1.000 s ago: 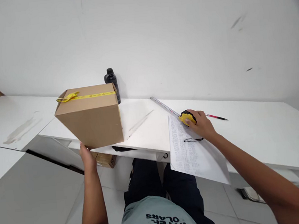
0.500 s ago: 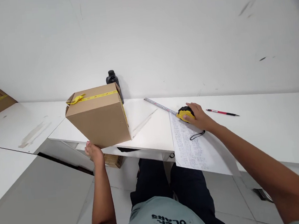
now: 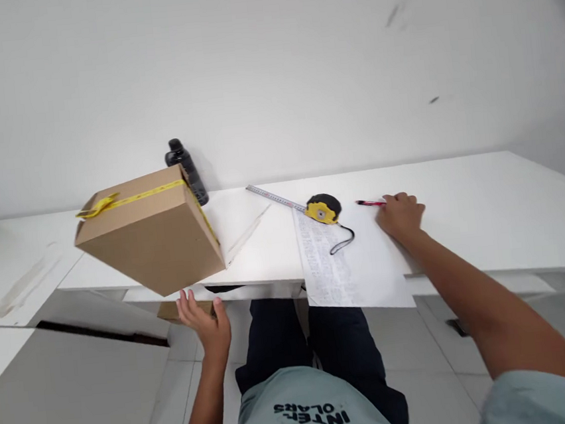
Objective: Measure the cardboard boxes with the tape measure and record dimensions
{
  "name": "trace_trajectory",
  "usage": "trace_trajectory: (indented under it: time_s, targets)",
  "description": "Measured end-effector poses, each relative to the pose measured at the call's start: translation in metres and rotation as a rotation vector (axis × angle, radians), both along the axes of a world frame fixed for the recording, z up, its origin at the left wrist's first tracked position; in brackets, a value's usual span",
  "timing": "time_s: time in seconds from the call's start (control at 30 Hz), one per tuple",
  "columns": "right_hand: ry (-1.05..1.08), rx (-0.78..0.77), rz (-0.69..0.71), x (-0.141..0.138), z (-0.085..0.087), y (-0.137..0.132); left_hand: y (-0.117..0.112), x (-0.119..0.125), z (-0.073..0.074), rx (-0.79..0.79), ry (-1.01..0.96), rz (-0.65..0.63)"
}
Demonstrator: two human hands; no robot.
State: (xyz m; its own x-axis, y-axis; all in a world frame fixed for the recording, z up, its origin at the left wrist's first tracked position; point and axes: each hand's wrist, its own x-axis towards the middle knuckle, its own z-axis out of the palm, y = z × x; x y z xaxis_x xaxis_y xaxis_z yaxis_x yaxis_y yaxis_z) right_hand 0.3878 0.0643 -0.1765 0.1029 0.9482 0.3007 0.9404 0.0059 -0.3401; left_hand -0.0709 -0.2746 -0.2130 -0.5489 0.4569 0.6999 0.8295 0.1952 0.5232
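Observation:
A brown cardboard box (image 3: 147,235) with a yellow tape band across its top stands tilted at the white table's (image 3: 488,219) front left corner, its lower edge past the table edge. My left hand (image 3: 205,316) is just under that edge, palm up, fingers spread; I cannot tell if it touches the box. My right hand (image 3: 400,214) rests on the table with its fingers curled over the end of a red and black pen (image 3: 369,202). A yellow and black tape measure (image 3: 323,208) lies free to its left, blade drawn out toward the wall, on the top edge of a written sheet of paper (image 3: 352,268).
A black bottle (image 3: 185,163) stands behind the box by the wall. The paper hangs over the table's front edge above my knees. A second white table (image 3: 12,264) joins at the left. Another cardboard box (image 3: 172,309) sits on the floor under the table.
My right hand let go of the tape measure and moved right onto the pen. My left hand dropped off the box's lower edge and opened. The box now tilts further.

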Motion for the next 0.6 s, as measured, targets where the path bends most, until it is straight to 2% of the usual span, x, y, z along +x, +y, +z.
trace_trajectory:
  time_s: [0.03,0.1,0.17,0.23,0.3,0.37,0.43,0.47,0.53,0.6]
  targets:
    - [-0.038,-0.016,-0.039,-0.005,0.004,-0.004,0.005,0.016,0.002,0.013,0.046,-0.07]
    - [-0.06,-0.031,-0.08,-0.012,0.011,-0.009,0.025,0.047,0.016,0.035,0.12,-0.271]
    - [-0.037,-0.026,-0.095,-0.015,0.016,-0.013,0.061,0.074,0.04,-0.005,0.206,-0.583]
    - [0.007,0.017,-0.077,-0.015,0.019,-0.015,0.113,0.095,0.069,-0.164,0.239,-0.816]
    - [0.047,0.066,-0.043,-0.015,0.021,-0.016,0.172,0.111,0.096,-0.315,0.207,-0.932]
    - [0.08,0.077,-0.037,-0.015,0.024,-0.016,0.227,0.122,0.115,-0.457,0.147,-0.991]
    - [0.122,0.06,-0.074,-0.016,0.027,-0.014,0.268,0.132,0.122,-0.557,0.134,-1.02]
    - [0.142,0.053,-0.098,-0.017,0.029,-0.013,0.281,0.136,0.122,-0.575,0.14,-1.032]
    - [0.169,0.049,-0.132,-0.018,0.032,-0.012,0.293,0.146,0.115,-0.59,0.113,-1.053]
    - [0.164,0.058,-0.135,-0.019,0.033,-0.011,0.294,0.156,0.103,-0.593,0.029,-1.04]
